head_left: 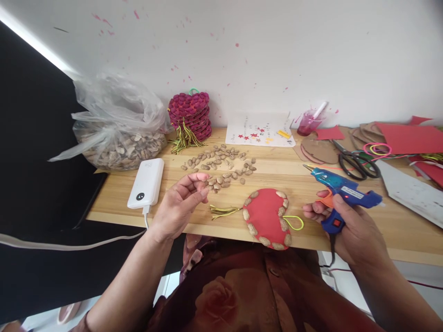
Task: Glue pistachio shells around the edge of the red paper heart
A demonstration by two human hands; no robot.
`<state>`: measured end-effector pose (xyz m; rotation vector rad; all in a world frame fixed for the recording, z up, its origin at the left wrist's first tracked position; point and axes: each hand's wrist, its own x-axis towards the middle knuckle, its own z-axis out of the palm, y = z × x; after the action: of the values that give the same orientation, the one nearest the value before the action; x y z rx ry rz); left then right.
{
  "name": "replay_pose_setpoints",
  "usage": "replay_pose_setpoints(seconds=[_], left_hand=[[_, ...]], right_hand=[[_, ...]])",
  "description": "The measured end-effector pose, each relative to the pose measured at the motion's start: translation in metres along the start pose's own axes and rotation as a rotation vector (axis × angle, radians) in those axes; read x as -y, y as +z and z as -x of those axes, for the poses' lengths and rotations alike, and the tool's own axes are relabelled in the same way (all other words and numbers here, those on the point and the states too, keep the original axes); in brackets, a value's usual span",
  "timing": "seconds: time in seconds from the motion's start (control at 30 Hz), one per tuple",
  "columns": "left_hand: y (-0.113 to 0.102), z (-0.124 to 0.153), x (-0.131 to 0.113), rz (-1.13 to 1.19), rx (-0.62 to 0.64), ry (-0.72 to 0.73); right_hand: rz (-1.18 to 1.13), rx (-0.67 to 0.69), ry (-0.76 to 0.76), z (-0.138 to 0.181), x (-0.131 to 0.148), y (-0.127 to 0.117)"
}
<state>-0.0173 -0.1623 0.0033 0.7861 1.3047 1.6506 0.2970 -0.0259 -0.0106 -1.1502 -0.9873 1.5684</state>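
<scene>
My right hand (pixel 353 221) grips a blue glue gun (pixel 349 189) with an orange trigger, its nozzle pointing left and a red light lit on its side. My left hand (pixel 183 200) is closed in a pinch at the near left end of the loose peanut shells (pixel 224 177), with what looks like a shell at its fingertips. Between the hands a red heart (pixel 265 212) lies sideways at the table's front edge. Peanut shells line its rim. A yellow loop (pixel 294 223) sticks out at its right, and a yellow-green tassel (pixel 224 211) at its left.
A white power bank (pixel 146 183) with a cable stands left of my left hand. Behind it is a plastic bag of shells (pixel 121 147). A purple tasselled ornament (pixel 189 115), a paper sheet (pixel 259 129), a cup (pixel 309 123), scissors (pixel 356 163) and red card (pixel 408 137) line the back.
</scene>
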Motion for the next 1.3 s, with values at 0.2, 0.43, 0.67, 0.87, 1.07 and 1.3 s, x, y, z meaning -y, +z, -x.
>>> replay_pose_setpoints(seconds=[0.2,0.43,0.67,0.87,1.07,1.3], left_hand=[[-0.007,-0.005,-0.005,-0.353,-0.131,0.145],[-0.021,-0.014,-0.011,-0.443,-0.193,0.146],[-0.032,-0.027,-0.005,-0.513,-0.268,0.22],[-0.033,-0.037,-0.004,-0.754,-0.324,0.391],[-0.024,-0.041,-0.01,-0.97,-0.347,0.499],[-0.014,-0.053,-0.008,-1.075,-0.365,0.537]], right_hand=[[0.017,-0.005,0.009,0.001,0.001,0.001],[0.033,-0.008,0.02,-0.002,-0.001,-0.003],[0.024,-0.033,0.032,-0.002,0.0,-0.004],[0.018,-0.047,0.032,-0.001,0.001,-0.002],[0.034,-0.047,0.039,-0.002,0.001,-0.001],[0.042,-0.055,0.04,0.001,0.003,0.0]])
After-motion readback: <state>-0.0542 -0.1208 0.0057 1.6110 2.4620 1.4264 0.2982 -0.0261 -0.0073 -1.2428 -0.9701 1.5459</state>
